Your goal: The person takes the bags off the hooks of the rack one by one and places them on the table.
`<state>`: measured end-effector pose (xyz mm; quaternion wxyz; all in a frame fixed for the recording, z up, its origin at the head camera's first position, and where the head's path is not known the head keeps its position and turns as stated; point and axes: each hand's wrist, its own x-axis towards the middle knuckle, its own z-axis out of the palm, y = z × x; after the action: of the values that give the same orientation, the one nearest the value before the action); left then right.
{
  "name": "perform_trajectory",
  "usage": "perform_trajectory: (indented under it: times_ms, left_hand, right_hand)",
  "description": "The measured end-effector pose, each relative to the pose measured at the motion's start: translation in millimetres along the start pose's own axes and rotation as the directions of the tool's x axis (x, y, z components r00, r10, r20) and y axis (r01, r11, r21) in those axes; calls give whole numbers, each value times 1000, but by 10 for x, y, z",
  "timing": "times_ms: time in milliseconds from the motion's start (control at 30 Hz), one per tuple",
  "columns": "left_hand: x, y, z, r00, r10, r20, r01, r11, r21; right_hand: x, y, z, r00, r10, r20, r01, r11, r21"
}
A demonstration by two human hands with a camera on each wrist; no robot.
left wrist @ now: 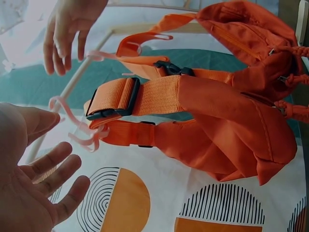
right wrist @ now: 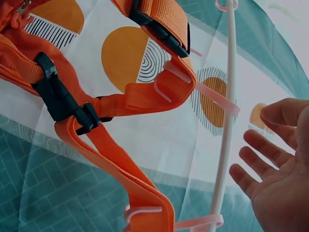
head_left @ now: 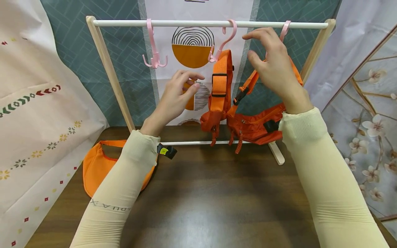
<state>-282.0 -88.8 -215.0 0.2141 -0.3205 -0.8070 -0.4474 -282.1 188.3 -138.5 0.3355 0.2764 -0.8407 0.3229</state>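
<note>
Two orange waist bags hang by their straps from the rack's pink hooks. The middle bag [head_left: 219,100] hangs from the middle hook [head_left: 230,36], and the right bag [head_left: 254,127] from a hook [head_left: 284,30] partly hidden behind my right hand. My left hand [head_left: 176,91] is raised left of the middle bag, fingers loosely bent and holding nothing. My right hand [head_left: 276,62] is just below the white rail [head_left: 192,23], in front of the right bag's strap, with thumb and fingers spread apart. In the left wrist view a black strap slider [left wrist: 113,99] shows near the hook.
An empty pink hook [head_left: 155,57] hangs on the rail's left part. Another orange bag [head_left: 99,168] lies on the brown table [head_left: 217,206] at the left, partly under my left sleeve. Wooden posts [head_left: 108,69] hold the rail; a lower white bar [head_left: 186,143] crosses near the table.
</note>
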Motion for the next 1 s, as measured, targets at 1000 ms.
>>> perform_trajectory:
  times_ms: [1000]
  left_hand:
    - [301, 9, 207, 962, -159, 220, 191, 972, -135]
  right_hand:
    - [522, -51, 31, 984, 38, 173, 4, 972, -236]
